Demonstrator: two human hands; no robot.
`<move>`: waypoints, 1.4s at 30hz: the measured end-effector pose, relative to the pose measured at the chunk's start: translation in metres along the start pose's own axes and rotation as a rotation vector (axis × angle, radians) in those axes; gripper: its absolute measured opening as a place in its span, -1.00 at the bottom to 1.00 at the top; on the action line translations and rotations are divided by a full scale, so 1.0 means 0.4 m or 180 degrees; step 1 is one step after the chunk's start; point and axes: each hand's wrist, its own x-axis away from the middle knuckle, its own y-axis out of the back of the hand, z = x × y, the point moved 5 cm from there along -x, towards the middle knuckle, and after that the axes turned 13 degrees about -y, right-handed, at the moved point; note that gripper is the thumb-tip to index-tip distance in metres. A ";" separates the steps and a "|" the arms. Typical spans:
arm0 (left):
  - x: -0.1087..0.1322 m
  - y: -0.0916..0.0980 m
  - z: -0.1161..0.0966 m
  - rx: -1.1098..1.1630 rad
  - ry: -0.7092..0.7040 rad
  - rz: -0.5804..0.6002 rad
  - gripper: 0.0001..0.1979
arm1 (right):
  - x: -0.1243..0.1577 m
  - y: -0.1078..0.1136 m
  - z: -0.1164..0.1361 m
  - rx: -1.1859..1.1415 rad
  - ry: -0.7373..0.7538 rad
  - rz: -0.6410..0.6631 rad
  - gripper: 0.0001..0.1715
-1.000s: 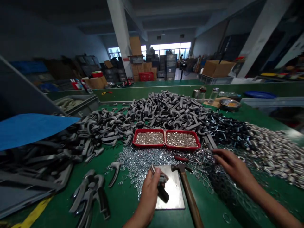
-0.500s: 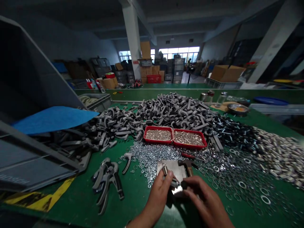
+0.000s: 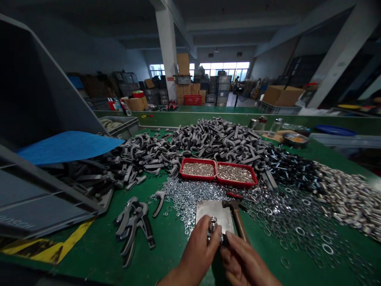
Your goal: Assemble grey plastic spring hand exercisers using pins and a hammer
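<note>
My left hand (image 3: 198, 254) is closed around a small metal part (image 3: 212, 225) with a round silvery end, held upright over the steel plate (image 3: 212, 210). My right hand (image 3: 242, 264) is pinched against the same part from the right, its fingertips on a small dark piece at the part's base. Both hands meet at the plate's near edge. A hammer (image 3: 238, 220) with a wooden handle lies on the plate's right side, just beyond my right hand.
Two red trays (image 3: 218, 173) of small silver pieces sit past the plate. Loose washers (image 3: 285, 222) spread right; grey hooked parts (image 3: 208, 139) pile behind. Several grey handles (image 3: 133, 226) lie left, near a grey bin with a blue sheet (image 3: 67, 147).
My right hand came back from the washers at the right and joined the left hand on the part. The part turned more upright and both hands drew nearer to me.
</note>
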 end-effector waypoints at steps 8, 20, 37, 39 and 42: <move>-0.012 0.025 -0.019 0.0198 -0.0470 0.0619 -0.70 | 0.014 -0.014 0.011 0.0854 0.0068 0.0069 -0.38; 0.008 0.038 0.035 0.0782 0.0292 0.0480 -0.65 | 0.065 -0.025 0.085 0.4398 0.2307 -0.1186 -0.49; 0.003 0.053 -0.004 0.0198 -0.0873 0.0803 -0.75 | 0.011 -0.035 0.021 0.2828 0.0439 0.0144 -0.18; -0.004 0.050 0.014 0.0191 -0.0434 0.0664 -0.73 | 0.017 -0.022 0.048 0.3000 0.1054 -0.0357 -0.40; -0.012 0.047 0.024 0.0533 -0.0036 0.0286 -0.73 | 0.021 -0.010 0.068 0.2840 0.1427 -0.0672 -0.47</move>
